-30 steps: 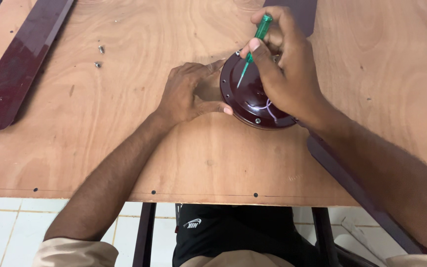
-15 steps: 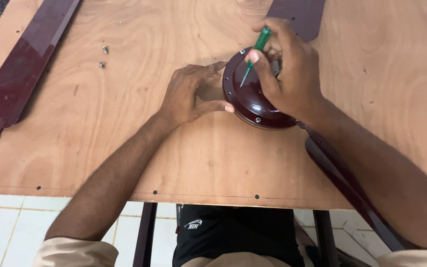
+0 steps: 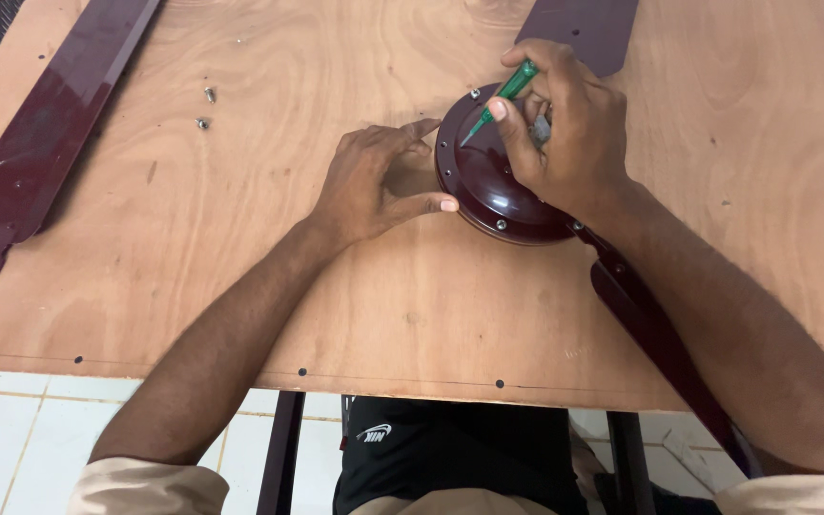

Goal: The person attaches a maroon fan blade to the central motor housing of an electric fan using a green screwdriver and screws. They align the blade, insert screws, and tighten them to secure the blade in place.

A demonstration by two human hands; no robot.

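My right hand (image 3: 565, 133) sits over the round maroon motor housing (image 3: 488, 176) in the upper middle of the frame, fingers curled and pinching a green-handled screwdriver (image 3: 498, 100). The tool slants down to the left, and its tip meets the housing's top face; I cannot make out the screw it may be on, because the tip is small and dark against the maroon. My palm hides the right part of the housing, along with something pale grey under my fingers that I cannot identify.

My left hand (image 3: 379, 181) lies just left of the housing, fingers loosely spread on the plywood table (image 3: 240, 267), with the thumb tip touching the housing's lower left rim.

A maroon fan blade (image 3: 655, 334) runs from the housing toward the lower right; my right forearm covers much of it and its far end is lost past the table edge. A second blade (image 3: 584, 29) above my right hand is cut off by the top of the frame. A third blade (image 3: 50, 133) lies apart at the upper left, its top also cropped. Two small loose screws (image 3: 206, 107) rest between that blade and my left hand.
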